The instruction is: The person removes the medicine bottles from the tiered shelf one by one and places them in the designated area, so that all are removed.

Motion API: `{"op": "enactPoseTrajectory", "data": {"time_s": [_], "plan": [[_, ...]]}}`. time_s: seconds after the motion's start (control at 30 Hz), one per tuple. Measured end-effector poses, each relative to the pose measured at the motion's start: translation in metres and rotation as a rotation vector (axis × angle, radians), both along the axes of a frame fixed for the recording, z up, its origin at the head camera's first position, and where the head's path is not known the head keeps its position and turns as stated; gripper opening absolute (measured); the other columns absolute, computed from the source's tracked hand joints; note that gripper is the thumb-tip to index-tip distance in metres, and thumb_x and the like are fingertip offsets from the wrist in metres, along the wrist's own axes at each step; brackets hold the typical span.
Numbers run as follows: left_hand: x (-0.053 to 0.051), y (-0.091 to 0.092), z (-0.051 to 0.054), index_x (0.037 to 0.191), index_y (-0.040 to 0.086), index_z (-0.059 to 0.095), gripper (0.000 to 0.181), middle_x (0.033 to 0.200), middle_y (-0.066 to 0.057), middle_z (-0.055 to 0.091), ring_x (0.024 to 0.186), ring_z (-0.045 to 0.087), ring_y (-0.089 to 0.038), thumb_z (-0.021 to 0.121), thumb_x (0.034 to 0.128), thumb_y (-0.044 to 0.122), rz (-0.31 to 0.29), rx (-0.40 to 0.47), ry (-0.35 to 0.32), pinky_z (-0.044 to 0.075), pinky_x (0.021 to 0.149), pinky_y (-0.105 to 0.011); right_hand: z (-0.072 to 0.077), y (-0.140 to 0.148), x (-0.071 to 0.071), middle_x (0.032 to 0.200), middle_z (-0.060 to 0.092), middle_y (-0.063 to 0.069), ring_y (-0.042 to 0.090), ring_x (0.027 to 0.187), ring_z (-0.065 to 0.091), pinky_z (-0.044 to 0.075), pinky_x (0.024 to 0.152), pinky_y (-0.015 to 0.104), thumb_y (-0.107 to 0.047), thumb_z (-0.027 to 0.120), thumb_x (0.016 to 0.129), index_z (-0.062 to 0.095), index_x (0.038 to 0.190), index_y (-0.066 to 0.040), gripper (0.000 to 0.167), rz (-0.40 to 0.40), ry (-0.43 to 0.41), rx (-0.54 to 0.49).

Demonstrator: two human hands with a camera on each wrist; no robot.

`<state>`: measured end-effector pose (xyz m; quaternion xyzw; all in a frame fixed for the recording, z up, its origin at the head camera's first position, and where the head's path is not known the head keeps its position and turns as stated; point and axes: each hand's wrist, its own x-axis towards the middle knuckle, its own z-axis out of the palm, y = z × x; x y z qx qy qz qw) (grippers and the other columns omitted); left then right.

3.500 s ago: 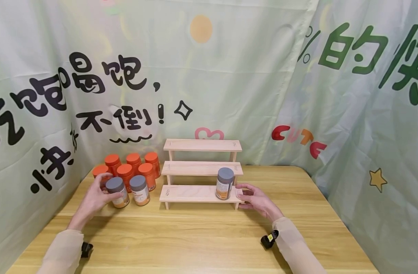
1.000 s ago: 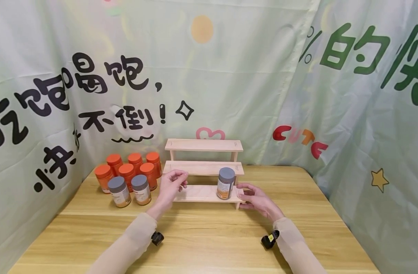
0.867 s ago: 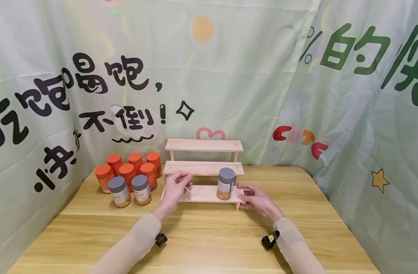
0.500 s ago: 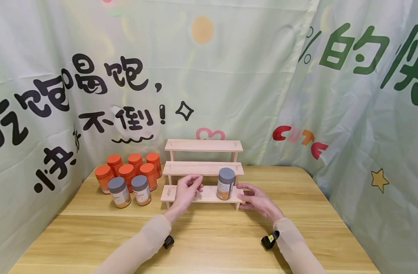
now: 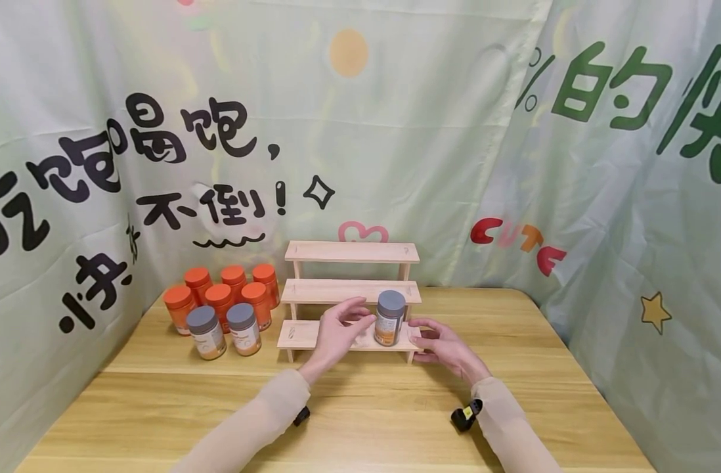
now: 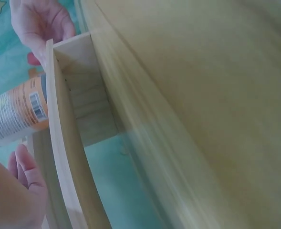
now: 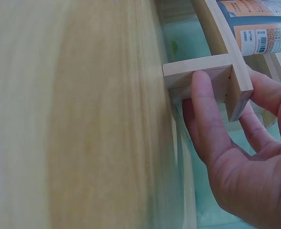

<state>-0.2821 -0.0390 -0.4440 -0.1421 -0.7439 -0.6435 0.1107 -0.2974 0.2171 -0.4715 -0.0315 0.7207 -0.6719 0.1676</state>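
A wooden three-step display rack [image 5: 350, 290] stands on the table. On its lowest step, toward the right end, a grey-lidded jar [image 5: 389, 318] with a white and orange label stands upright. My left hand [image 5: 339, 332] is just left of this jar, fingers loosely bent and holding nothing; a small gap to the jar shows in the left wrist view. With my right hand [image 7: 245, 157] I grip the right end of the rack's lowest step, fingertips against its side leg. Two more grey-lidded jars [image 5: 207, 334] stand on the table at the left.
Several orange-lidded jars [image 5: 218, 305] are clustered behind the two grey-lidded ones. The wooden table [image 5: 384, 420] reaches back to a pale green printed curtain [image 5: 431, 164], which also runs along both sides.
My left hand has left the grey-lidded jar at the left and travelled right, across the lowest step, to the jar on the rack; its fingers have spread. The right hand stays put.
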Motion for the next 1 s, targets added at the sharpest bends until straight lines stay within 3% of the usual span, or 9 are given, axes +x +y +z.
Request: {"op": "enactPoseTrajectory", "data": {"time_s": [0.13,0.3,0.4,0.5,0.67,0.83,1.0], "plan": [[0.015,0.009,0.018,0.129,0.003,0.061,0.049,0.111,-0.016,0.071,0.103,0.066,-0.032,0.078,0.0834,0.011,-0.001,-0.025,0.008,0.053,0.080,-0.026,0.000,0.000,0.000,0.125,0.048,0.021,0.019,0.096,0.064,0.058,0.088,0.041,-0.008,0.062,0.095,0.045,0.140,-0.002,0.048,0.000,-0.001,-0.008],[0.019,0.017,0.024,0.131,0.000,0.058,0.055,0.115,-0.021,0.068,0.107,0.064,-0.040,0.079,0.0805,0.006,-0.022,-0.025,0.071,0.057,0.083,-0.039,0.001,0.001,0.000,0.127,0.049,0.021,0.019,0.097,0.065,0.058,0.088,0.041,-0.009,0.062,0.096,0.044,0.141,-0.002,0.048,0.003,0.003,-0.001],[0.015,0.023,0.021,0.133,0.000,0.056,0.060,0.118,-0.022,0.066,0.110,0.062,-0.042,0.080,0.0786,0.003,-0.034,-0.024,0.098,0.054,0.088,-0.052,0.001,0.000,0.000,0.127,0.049,0.021,0.019,0.097,0.065,0.058,0.088,0.041,-0.009,0.061,0.096,0.045,0.140,-0.002,0.047,-0.003,0.003,0.005],[0.006,0.028,0.011,0.136,0.003,0.053,0.066,0.121,-0.023,0.064,0.111,0.062,-0.041,0.082,0.0764,0.004,-0.039,-0.006,0.090,0.051,0.092,-0.058,0.001,0.000,0.000,0.127,0.049,0.021,0.019,0.096,0.064,0.058,0.088,0.041,-0.009,0.061,0.096,0.046,0.140,-0.003,0.047,-0.006,0.002,0.008],[-0.006,0.033,-0.004,0.139,0.013,0.052,0.073,0.125,-0.017,0.063,0.110,0.064,-0.035,0.085,0.0745,0.010,-0.040,0.011,0.058,0.054,0.093,-0.050,0.001,0.000,0.000,0.126,0.049,0.021,0.019,0.096,0.064,0.057,0.088,0.042,-0.009,0.061,0.096,0.046,0.140,-0.003,0.047,-0.006,-0.001,0.012],[-0.007,0.034,-0.006,0.138,0.019,0.053,0.073,0.124,-0.014,0.064,0.108,0.065,-0.030,0.087,0.0730,0.017,-0.051,0.020,0.057,0.057,0.090,-0.039,0.000,0.000,0.000,0.125,0.049,0.020,0.018,0.097,0.063,0.057,0.089,0.042,-0.011,0.061,0.097,0.045,0.140,-0.002,0.047,0.001,0.005,0.013],[-0.006,0.038,-0.006,0.138,0.019,0.052,0.074,0.122,-0.013,0.064,0.108,0.065,-0.028,0.087,0.0731,0.016,-0.048,0.014,0.055,0.056,0.092,-0.039,0.000,0.001,0.000,0.123,0.050,0.019,0.018,0.097,0.063,0.057,0.089,0.042,-0.012,0.062,0.097,0.045,0.140,-0.002,0.047,0.004,0.008,0.016]]}}
